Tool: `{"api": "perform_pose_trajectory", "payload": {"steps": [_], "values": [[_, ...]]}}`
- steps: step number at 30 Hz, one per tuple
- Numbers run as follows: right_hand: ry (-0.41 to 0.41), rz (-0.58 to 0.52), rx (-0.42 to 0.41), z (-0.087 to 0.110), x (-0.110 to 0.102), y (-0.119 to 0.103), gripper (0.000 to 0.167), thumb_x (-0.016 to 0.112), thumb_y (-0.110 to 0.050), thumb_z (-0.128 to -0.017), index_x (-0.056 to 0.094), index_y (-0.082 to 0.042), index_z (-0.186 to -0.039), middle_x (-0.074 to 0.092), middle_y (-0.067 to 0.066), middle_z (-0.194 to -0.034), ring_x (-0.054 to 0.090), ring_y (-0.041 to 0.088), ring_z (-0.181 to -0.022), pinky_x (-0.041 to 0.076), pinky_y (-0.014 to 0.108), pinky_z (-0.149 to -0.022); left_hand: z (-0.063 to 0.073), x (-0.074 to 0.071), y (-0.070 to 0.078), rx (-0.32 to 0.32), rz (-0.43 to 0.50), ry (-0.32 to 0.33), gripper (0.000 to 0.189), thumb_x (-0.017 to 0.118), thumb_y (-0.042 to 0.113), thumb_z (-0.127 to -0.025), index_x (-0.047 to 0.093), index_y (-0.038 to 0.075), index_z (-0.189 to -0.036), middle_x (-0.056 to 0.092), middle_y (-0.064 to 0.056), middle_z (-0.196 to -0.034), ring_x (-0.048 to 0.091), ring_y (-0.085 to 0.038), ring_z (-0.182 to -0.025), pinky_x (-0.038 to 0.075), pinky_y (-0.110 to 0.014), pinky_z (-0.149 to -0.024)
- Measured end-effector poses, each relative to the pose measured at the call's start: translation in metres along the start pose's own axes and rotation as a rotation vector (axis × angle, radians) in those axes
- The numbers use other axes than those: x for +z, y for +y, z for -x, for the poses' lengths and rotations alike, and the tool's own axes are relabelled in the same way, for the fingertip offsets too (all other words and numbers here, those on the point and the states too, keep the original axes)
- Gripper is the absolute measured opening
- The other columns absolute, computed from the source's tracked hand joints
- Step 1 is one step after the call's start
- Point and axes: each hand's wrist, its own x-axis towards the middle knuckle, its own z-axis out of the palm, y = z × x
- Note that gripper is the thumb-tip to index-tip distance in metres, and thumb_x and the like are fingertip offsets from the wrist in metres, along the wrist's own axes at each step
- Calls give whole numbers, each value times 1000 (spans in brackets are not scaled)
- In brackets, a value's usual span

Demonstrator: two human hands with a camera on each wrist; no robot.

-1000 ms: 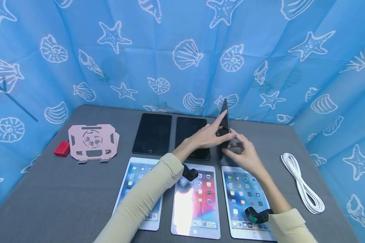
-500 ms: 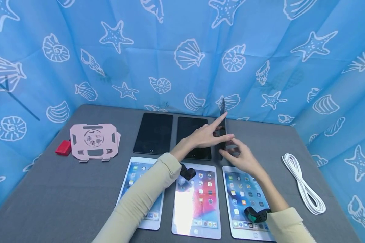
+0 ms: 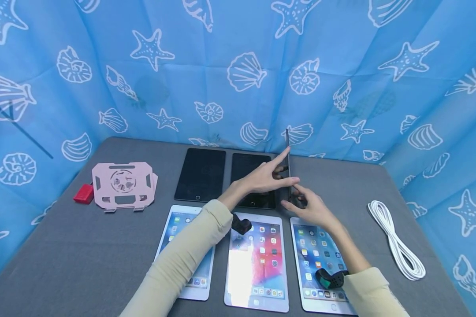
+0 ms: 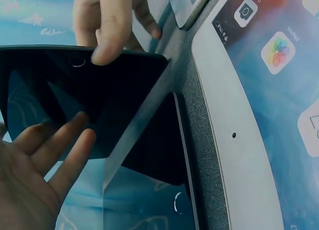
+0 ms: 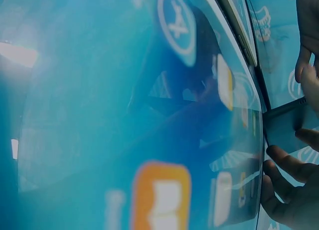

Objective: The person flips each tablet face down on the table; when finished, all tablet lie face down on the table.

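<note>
A black tablet (image 3: 289, 160) stands edge-on behind the right-hand white tablet (image 3: 321, 246), held in both hands. My left hand (image 3: 263, 177) grips its upper edge, the thumb reaching over to the right face. In the left wrist view, this hand's other fingers (image 4: 82, 140) are at the dark screen. My right hand (image 3: 311, 207) pinches the near end. Its thumb (image 4: 109, 50) lies on the screen beside the home button, its fingers behind. The tablet's grey back (image 5: 284, 122) shows in the right wrist view. Two more black tablets (image 3: 200, 174) lie flat to the left.
In front lie a middle white tablet (image 3: 258, 264) and a left one (image 3: 206, 268), partly under my left sleeve (image 3: 186, 259). A pink stand (image 3: 123, 187) and a red block (image 3: 84, 193) are at the left. A coiled white cable (image 3: 394, 240) lies at the right.
The held tablet has turned from showing a sliver of its dark face to nearly edge-on. Both hands have shifted slightly left with it.
</note>
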Motion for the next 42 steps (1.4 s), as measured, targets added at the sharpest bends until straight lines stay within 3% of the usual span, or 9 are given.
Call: {"api": "perform_pose_trajectory", "payload": {"steps": [4,11,16,22,26,32,39,42], "values": [[5,20,-8,-1,1,0,75,63,-40,-101,33,-3,-159,49,32,-148,47,53,-136,41,70,-107,0,-1,-4,21,51,-7,98,51,79,-89,-11,49,-159,24,-17,-169,51,-33,-143,46,-51,-113],[6,29,-33,2,1,0,75,62,-35,-102,29,2,-159,48,34,-148,46,53,-136,39,70,-109,2,-3,-3,-1,115,-30,97,62,42,-98,-10,39,-163,18,-14,-172,51,-32,-143,48,-47,-112],[10,47,-43,3,0,0,74,61,-34,-103,30,3,-159,48,35,-148,47,54,-135,40,70,-108,4,-3,-3,-7,152,-42,98,63,37,-99,-11,38,-163,15,-14,-173,49,-34,-145,48,-47,-112],[0,46,-36,6,-3,1,73,61,-36,-103,31,-2,-159,50,33,-146,49,52,-132,42,69,-106,5,-3,-7,-28,192,-52,102,65,35,-98,-12,27,-164,14,-15,-172,45,-33,-148,46,-46,-114],[-7,50,-22,6,-6,6,72,64,-34,-101,34,-2,-158,53,32,-140,56,46,-121,48,64,-99,7,-2,-11,-35,198,-54,109,69,31,-95,-15,22,-164,27,-20,-168,49,-32,-145,47,-43,-114],[-16,82,21,11,-11,13,77,70,-37,-97,37,0,-156,55,32,-130,59,41,-111,52,60,-94,5,9,-17,-37,219,-107,124,77,27,-89,-24,16,-160,58,-20,-146,60,-29,-134,50,-34,-109],[3,117,51,18,-17,19,80,74,-38,-93,39,1,-154,55,35,-127,60,44,-110,52,62,-93,4,21,-15,-95,179,-135,134,83,29,-85,-28,15,-159,47,-23,-154,57,-32,-136,52,-35,-107],[11,138,62,20,-20,23,81,75,-37,-92,40,3,-153,54,36,-126,59,43,-107,52,61,-91,3,27,-13,-101,152,-127,137,85,31,-83,-28,12,-158,52,-23,-150,62,-29,-130,53,-32,-103]]}}
